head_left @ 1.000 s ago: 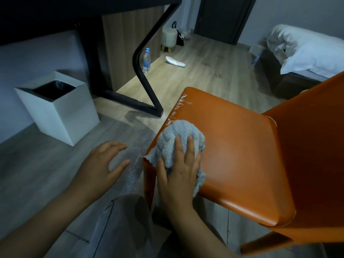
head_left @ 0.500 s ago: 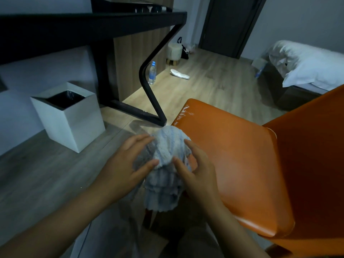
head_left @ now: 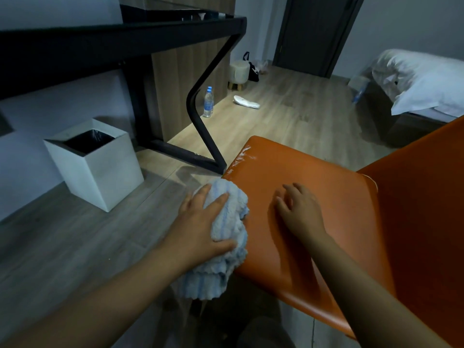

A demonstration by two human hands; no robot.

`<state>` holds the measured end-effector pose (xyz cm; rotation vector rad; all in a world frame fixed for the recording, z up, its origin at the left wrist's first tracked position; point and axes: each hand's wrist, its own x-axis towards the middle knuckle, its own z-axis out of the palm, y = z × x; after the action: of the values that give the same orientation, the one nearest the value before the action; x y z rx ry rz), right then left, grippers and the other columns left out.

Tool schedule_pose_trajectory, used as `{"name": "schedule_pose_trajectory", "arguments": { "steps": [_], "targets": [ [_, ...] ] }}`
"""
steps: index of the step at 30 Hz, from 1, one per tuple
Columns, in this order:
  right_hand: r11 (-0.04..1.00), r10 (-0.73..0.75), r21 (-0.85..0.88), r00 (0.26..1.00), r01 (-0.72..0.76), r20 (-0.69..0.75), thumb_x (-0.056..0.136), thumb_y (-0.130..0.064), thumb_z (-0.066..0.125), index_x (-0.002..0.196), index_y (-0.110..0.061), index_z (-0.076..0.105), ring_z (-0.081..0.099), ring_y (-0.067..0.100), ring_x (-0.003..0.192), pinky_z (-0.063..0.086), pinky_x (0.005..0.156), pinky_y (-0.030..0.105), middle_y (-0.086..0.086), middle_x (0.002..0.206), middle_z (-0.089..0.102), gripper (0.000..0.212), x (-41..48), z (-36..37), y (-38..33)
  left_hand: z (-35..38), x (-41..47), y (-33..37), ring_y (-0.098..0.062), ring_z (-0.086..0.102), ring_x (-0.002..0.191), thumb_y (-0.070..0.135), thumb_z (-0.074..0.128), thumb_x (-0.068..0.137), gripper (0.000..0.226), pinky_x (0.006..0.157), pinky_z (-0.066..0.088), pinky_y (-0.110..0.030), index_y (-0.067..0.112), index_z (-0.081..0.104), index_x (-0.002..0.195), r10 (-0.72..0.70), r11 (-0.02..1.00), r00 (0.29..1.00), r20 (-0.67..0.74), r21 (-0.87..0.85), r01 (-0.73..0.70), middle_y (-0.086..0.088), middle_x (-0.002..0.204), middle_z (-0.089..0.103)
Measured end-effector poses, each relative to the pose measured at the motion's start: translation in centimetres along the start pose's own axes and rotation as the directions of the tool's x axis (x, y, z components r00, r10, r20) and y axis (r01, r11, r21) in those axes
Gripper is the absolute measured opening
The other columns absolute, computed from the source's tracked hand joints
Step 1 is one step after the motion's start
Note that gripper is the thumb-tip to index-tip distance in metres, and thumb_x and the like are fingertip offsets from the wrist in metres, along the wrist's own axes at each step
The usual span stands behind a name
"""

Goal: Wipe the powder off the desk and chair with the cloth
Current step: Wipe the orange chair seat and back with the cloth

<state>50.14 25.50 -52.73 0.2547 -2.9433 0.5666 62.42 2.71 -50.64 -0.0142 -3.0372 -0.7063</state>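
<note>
An orange chair point(head_left: 334, 222) fills the right half of the view, its seat facing me. White powder point(head_left: 243, 154) streaks the seat's far left corner. My left hand point(head_left: 200, 222) grips a bunched pale blue cloth point(head_left: 226, 237) at the seat's left edge, with part of the cloth hanging below the seat. My right hand point(head_left: 298, 209) rests flat on the seat with fingers spread and nothing in it. The black desk point(head_left: 120, 43) spans the upper left, and its top surface is barely visible from here.
A white square bin point(head_left: 100, 167) with a black liner stands on the floor at left. The desk's bent black leg point(head_left: 198, 116) ends near the chair's corner. Farther off are a water bottle point(head_left: 208, 102), a small stool point(head_left: 238, 71), a white slipper point(head_left: 247, 102) and a bed point(head_left: 421, 86).
The cloth passed from my right hand, through both hands, into my left hand. My right hand let go and now lies flat on the seat. The view tilted up.
</note>
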Motion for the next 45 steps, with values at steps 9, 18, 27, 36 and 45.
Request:
{"name": "schedule_pose_trajectory", "arguments": {
  "steps": [9,18,27,36,45],
  "targets": [
    [0.998,-0.013,-0.063,0.999,0.016,0.039,0.095,-0.057,0.033,0.146,-0.030,0.039,0.021,0.033,0.144,0.011,0.118,0.054,0.004,0.155,0.032,0.057,2.1,2.0,2.0,-1.8,1.6,-0.5,-0.014,0.045,0.115,0.041,0.077,0.070,0.074,0.089,0.037,-0.024,0.029,0.044,0.135,0.018,0.995,0.985,-0.171,-0.089,-0.034,0.004,0.136,0.035],
    [1.000,-0.012,-0.024,1.000,0.012,-0.015,0.094,-0.055,0.040,0.141,-0.030,0.046,0.025,0.032,0.141,0.015,0.116,0.053,0.003,0.151,0.038,0.054,2.4,2.7,2.5,-6.9,11.2,3.3,-0.012,0.044,0.110,0.038,0.076,0.071,0.070,0.090,0.034,-0.023,0.026,0.045,0.133,0.114,0.989,0.967,-0.228,-0.071,-0.133,0.001,0.130,0.039],
    [0.996,0.055,0.073,0.991,-0.046,-0.121,0.092,-0.051,0.046,0.122,-0.029,0.063,0.049,0.025,0.122,0.033,0.105,0.046,-0.002,0.130,0.059,0.041,5.0,0.9,3.0,-6.3,24.4,6.0,-0.025,0.049,0.116,0.035,0.072,0.074,0.070,0.091,0.039,-0.028,0.024,0.043,0.136,0.090,0.996,0.983,-0.162,-0.015,-0.094,-0.006,0.135,0.036],
    [0.996,0.076,-0.053,0.997,-0.074,0.026,0.095,-0.055,0.038,0.146,-0.032,0.036,0.012,0.033,0.147,0.006,0.116,0.060,0.002,0.158,0.024,0.056,12.9,0.2,6.7,-3.3,31.0,5.9,-0.026,0.044,0.122,0.036,0.071,0.073,0.071,0.096,0.041,-0.033,0.027,0.042,0.137,0.073,0.996,0.995,-0.068,0.063,-0.069,-0.004,0.135,0.036],
    [0.996,0.073,-0.043,0.997,-0.074,-0.026,0.093,-0.061,0.027,0.146,-0.034,0.036,0.014,0.032,0.146,0.003,0.117,0.057,0.001,0.157,0.026,0.061,13.4,2.7,7.9,1.9,36.2,4.6,-0.035,0.034,0.130,0.052,0.063,0.078,0.081,0.098,0.038,-0.038,0.033,0.025,0.148,-0.084,0.990,0.995,0.054,0.119,0.078,-0.003,0.151,0.018]
  ]
}}
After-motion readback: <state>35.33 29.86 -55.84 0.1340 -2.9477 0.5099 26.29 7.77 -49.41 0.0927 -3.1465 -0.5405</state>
